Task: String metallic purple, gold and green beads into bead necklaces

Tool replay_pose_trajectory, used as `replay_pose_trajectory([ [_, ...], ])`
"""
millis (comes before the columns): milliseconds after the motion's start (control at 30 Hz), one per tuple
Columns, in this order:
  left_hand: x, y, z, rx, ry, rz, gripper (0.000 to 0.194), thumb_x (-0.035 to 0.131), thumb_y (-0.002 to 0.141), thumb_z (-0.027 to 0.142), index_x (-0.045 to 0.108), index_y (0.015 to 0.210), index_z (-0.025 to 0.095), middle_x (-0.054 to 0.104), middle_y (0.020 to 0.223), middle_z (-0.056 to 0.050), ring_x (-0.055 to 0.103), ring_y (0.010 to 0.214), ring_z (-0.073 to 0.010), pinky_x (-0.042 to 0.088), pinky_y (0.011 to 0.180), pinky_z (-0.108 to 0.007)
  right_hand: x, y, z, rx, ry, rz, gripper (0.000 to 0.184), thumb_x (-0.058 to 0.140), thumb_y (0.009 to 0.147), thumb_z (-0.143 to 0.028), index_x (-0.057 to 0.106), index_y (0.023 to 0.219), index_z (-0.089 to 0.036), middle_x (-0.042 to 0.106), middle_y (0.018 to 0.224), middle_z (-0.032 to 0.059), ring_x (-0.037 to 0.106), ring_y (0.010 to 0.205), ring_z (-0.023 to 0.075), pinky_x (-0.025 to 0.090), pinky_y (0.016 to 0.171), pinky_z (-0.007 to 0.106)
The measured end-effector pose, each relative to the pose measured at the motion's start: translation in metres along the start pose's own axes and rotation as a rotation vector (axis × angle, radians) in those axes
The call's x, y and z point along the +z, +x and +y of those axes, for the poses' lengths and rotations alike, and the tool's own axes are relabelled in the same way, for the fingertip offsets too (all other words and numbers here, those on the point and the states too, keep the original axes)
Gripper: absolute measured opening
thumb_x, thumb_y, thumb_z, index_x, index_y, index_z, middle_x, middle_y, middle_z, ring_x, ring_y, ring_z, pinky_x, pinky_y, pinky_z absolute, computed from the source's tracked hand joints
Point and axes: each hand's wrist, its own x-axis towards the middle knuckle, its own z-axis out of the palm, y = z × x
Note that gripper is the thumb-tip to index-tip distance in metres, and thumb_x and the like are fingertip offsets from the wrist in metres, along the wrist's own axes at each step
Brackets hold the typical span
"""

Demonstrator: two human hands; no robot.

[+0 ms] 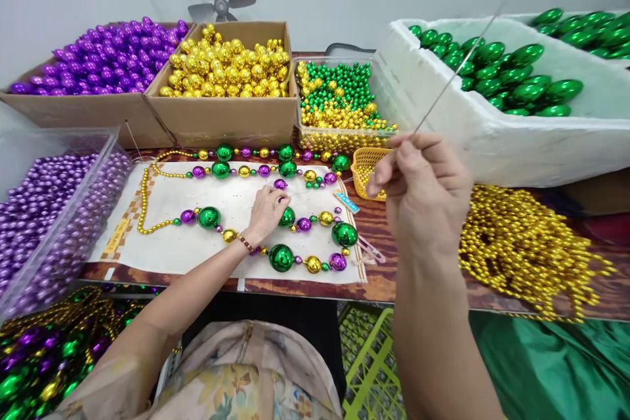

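My right hand (426,184) is raised above the table's right half, its thumb and fingers pinched on a long thin needle (455,72) that slants up to the right. Over the white cloth (172,200), my left hand (266,213) is closed at the fingertips among the beads; what lies between them is hidden. Beside those fingertips are a purple bead (280,184) and a large green bead (287,216). A bead necklace (209,217) of green, purple and gold beads lies looped on the cloth, its thin gold strand (143,203) curving at the left.
Behind the cloth stand boxes of purple beads (108,56) and gold beads (231,65), and a clear bin of small beads (339,98). A yellow basket (361,161), a foam box (443,125) and a gold strand pile (526,249) are rightward. A purple bead tub (44,210) is left.
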Motion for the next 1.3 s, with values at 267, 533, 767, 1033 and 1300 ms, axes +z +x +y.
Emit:
replay_pose_trajectory([
  [267, -0.009, 0.006, -0.019, -0.098, 0.045, -0.106, 0.019, 0.052, 0.091, 0.023, 0.066, 0.08, 0.017, 0.064, 0.091, -0.006, 0.061, 0.074, -0.0171, 0.053, 0.065, -0.029, -0.016, -0.02, 0.021, 0.084, 0.039, 0.146, 0.013, 0.071, 0.088, -0.033, 0.064, 0.091, -0.022, 0.064, 0.066, -0.0037, 0.057, 0.049, 0.0097, 0.048, 0.047, 0.022],
  [533, -0.047, 0.029, 0.008, 0.041, 0.21, -0.205, 0.02, 0.077, 0.079, 0.038, 0.075, 0.095, 0.026, 0.068, 0.098, -0.007, 0.063, 0.087, -0.0263, 0.052, 0.08, -0.039, -0.03, -0.05, 0.056, 0.169, 0.106, 0.233, 0.008, 0.069, 0.09, -0.03, 0.068, 0.093, -0.022, 0.067, 0.071, -0.0011, 0.062, 0.055, 0.0119, 0.05, 0.05, 0.022],
  [767, -0.008, 0.17, 0.112, 0.452, 0.308, -0.057, 0.014, 0.06, 0.091, 0.024, 0.067, 0.081, 0.018, 0.065, 0.084, -0.008, 0.062, 0.087, -0.0232, 0.047, 0.092, -0.037, -0.025, -0.07, 0.079, 0.303, 0.127, 0.09, 0.014, 0.066, 0.095, -0.034, 0.072, 0.102, -0.023, 0.07, 0.073, 0.0011, 0.067, 0.059, 0.0151, 0.055, 0.053, 0.026],
  [1033, 0.06, 0.27, 0.125, 0.082, 0.487, -0.135, 0.039, 0.086, 0.056, 0.009, 0.048, 0.056, 0.017, 0.065, 0.078, -0.012, 0.066, 0.104, -0.0409, 0.046, 0.097, -0.055, -0.027, -0.082, 0.075, 0.407, 0.171, -0.013, 0.015, 0.065, 0.097, -0.034, 0.073, 0.101, -0.024, 0.071, 0.073, 0.0012, 0.067, 0.061, 0.0141, 0.055, 0.055, 0.024],
  [1300, 0.012, 0.216, 0.118, 0.167, -0.24, -0.202, 0.046, 0.068, 0.079, 0.013, 0.059, 0.124, 0.019, 0.062, 0.105, -0.007, 0.069, 0.082, -0.0173, 0.057, 0.086, -0.037, -0.025, -0.083, 0.086, 0.413, 0.158, -0.003, 0.016, 0.069, 0.093, -0.035, 0.074, 0.1, -0.022, 0.072, 0.072, 0.0015, 0.068, 0.059, 0.015, 0.054, 0.052, 0.024],
])
